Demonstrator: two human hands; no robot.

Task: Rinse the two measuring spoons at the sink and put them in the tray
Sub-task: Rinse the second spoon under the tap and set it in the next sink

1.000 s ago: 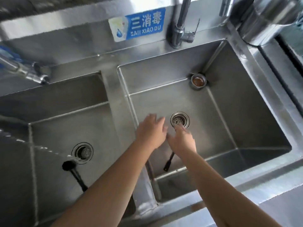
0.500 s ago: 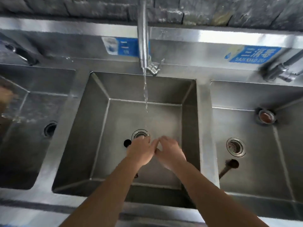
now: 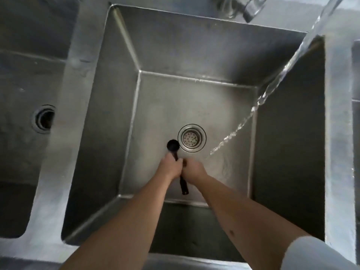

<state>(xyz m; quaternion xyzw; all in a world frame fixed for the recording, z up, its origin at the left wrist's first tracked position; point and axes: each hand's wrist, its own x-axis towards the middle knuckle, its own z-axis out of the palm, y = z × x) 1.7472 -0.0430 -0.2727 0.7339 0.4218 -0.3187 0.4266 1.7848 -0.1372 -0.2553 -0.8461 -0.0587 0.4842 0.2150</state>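
A black measuring spoon [image 3: 173, 145] lies low in the middle sink basin [image 3: 194, 55]. Its round bowl is just left of the drain strainer [image 3: 191, 137], and its handle end pokes out toward me below my hands. My left hand [image 3: 171, 167] is closed around the handle just behind the bowl. My right hand [image 3: 193, 169] presses in from the right with its fingers curled on the same handle. Running water [image 3: 272, 86] slants down from the upper right and lands right of my hands, not on the spoon. The second spoon and the tray are out of view.
The faucet base [image 3: 241, 6] is at the top edge. Another steel basin with an open drain [image 3: 44, 118] lies to the left, behind a wide steel divider [image 3: 78, 94]. A third basin's edge [image 3: 356, 75] shows at far right.
The view has closed in over the middle basin. Both hands, held together above the spoon half a second ago, have dropped and closed on its handle. The water stream now falls to their right.
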